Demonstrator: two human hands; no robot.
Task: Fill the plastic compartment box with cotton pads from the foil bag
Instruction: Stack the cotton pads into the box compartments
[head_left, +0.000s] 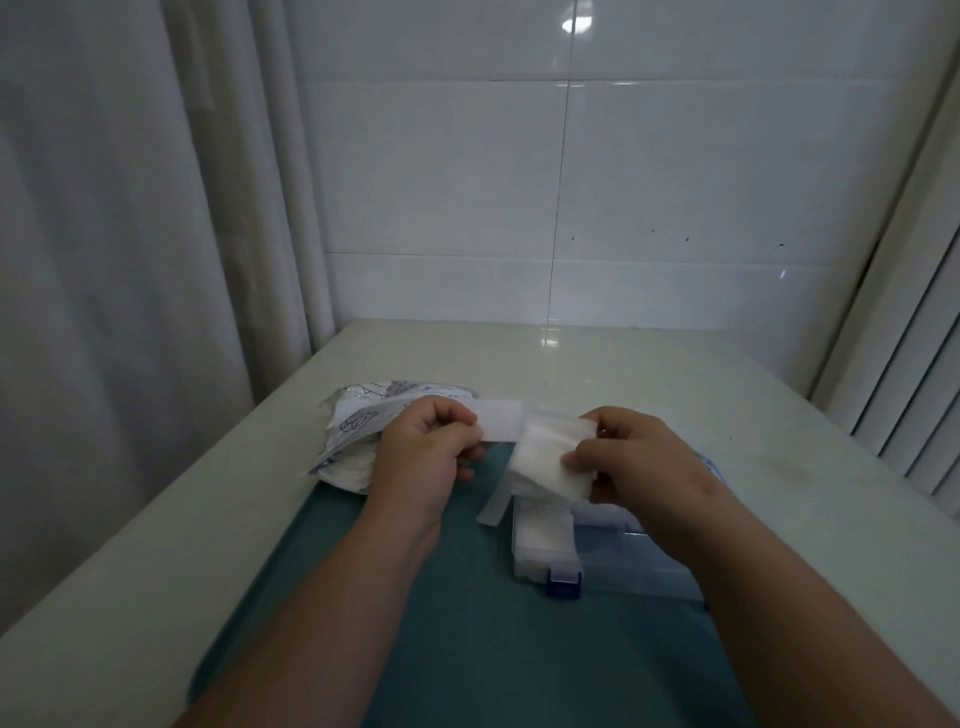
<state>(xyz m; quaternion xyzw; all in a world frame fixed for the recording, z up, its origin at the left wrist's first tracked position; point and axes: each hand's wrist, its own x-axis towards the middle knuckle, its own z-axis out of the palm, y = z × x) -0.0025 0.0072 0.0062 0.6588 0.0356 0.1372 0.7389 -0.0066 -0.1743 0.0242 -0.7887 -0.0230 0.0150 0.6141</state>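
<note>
My right hand (631, 452) grips a stack of white cotton pads (550, 457) above the clear plastic compartment box (613, 566). A white paper band (501, 422) runs from the stack to my left hand (431, 447), which pinches its end; another strip of the band hangs down towards the box. The box's left compartment holds white pads (537, 538). The crumpled foil bag (358, 431) lies at the left behind my left hand, with white pads showing at its open lower edge.
The box sits on a teal mat (467, 623) spread over a pale table (571, 364). It has a blue latch (563, 587) at its front. A tiled wall stands behind, a curtain at the left, slatted blinds at the right.
</note>
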